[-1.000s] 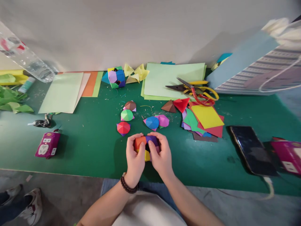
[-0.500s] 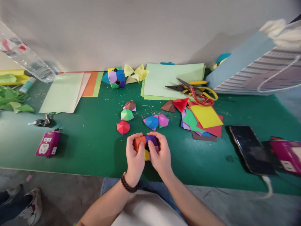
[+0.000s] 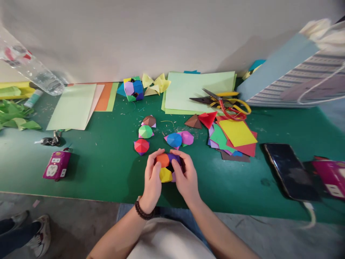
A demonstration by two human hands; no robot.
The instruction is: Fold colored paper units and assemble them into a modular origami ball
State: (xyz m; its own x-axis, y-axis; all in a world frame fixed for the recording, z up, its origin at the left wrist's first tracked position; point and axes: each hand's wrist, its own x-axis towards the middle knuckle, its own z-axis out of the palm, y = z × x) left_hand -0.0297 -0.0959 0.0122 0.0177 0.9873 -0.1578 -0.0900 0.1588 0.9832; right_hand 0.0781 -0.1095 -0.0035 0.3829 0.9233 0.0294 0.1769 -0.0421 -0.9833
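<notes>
Both my hands hold one folded paper ball (image 3: pixel 166 167) of orange, purple and yellow pieces, just above the green table (image 3: pixel 107 169). My left hand (image 3: pixel 151 180) grips its left side, thumb on the orange piece. My right hand (image 3: pixel 185 178) closes round its right side, fingers over the purple piece. Loose folded units lie just beyond it: a red one (image 3: pixel 141 146), a green one (image 3: pixel 145 131), a brown one (image 3: pixel 149 121), a blue one (image 3: pixel 174 140) and a magenta one (image 3: pixel 186 138).
A finished multicoloured paper cube (image 3: pixel 133 88) and yellow folded scraps stand at the back. Scissors (image 3: pixel 222 102) lie on pale green sheets; coloured paper squares (image 3: pixel 234 138) are stacked at right. A phone (image 3: pixel 289 171), magenta boxes, keys (image 3: pixel 50 141), a plastic bottle (image 3: pixel 29 68) and a paper bag (image 3: pixel 299 75) surround these.
The paper ball has turned in my hands, so the yellow piece now faces up more and the orange piece looks rounder. My thumbs have shifted apart slightly.
</notes>
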